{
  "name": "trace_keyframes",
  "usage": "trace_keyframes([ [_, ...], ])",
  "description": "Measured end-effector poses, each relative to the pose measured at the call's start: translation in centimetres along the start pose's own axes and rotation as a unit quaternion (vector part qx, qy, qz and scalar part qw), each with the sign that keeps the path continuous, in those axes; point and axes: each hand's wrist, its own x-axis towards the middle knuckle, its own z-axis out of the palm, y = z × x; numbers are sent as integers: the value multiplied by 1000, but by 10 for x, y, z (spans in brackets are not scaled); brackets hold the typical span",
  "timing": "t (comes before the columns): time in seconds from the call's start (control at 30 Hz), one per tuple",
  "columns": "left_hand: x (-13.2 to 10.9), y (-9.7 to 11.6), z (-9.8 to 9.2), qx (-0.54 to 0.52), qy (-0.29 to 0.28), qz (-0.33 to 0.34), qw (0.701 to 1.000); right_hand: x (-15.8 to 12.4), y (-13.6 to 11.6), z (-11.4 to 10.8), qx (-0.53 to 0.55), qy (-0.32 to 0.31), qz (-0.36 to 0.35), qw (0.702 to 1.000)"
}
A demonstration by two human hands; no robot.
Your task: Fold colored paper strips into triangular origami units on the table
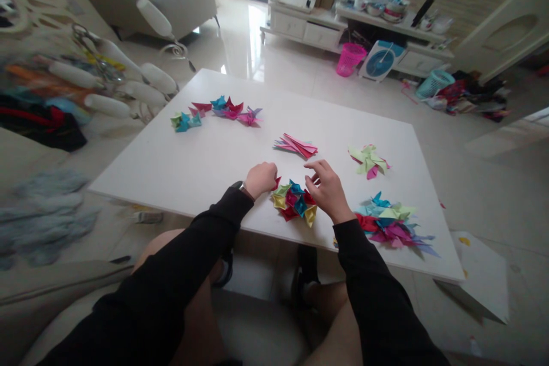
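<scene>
A cluster of folded paper pieces (290, 199) in yellow, blue, red and green sits near the table's front edge, between my two hands. My left hand (261, 179) is at its left, fingers closed on a small red folded paper piece (277, 182) that is mostly hidden. To the cluster's upper right, my right hand (326, 187) has its fingers curved and apart, with nothing seen between them. Just beyond the hands lies a bundle of flat folded paper strips (297, 146), mostly pink and red.
On the white table (206, 166), more folded paper shapes (229, 107) lie at the back left. A pale green and pink paper pile (369, 159) is at the right, with a larger mixed pile (392, 222) nearer the front right edge. White lamp arms (146, 77) adjoin the left edge.
</scene>
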Motion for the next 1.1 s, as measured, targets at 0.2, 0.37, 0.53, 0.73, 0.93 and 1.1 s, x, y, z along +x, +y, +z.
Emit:
trace_keyframes([
  [0.2,-3,1,-6,3,-27,-1,1000,-2,1,0,-6,-4,1,1000],
  [0.37,-2,0,-8,-6,-35,2,999,-1,1,-1,-11,-8,-1,1000],
  [0.53,0,-5,-11,-17,-35,-6,999,-1,2,0,-14,-8,-1,1000],
  [0.73,4,-12,-3,-11,-41,-4,999,-1,4,0,-25,-17,-4,1000],
  [0.93,7,-15,6,-19,-55,18,998,-1,4,1,-36,-26,-3,999],
  [1.1,9,-15,6,-25,-53,24,998,-2,4,1,-36,-30,-1,999],
])
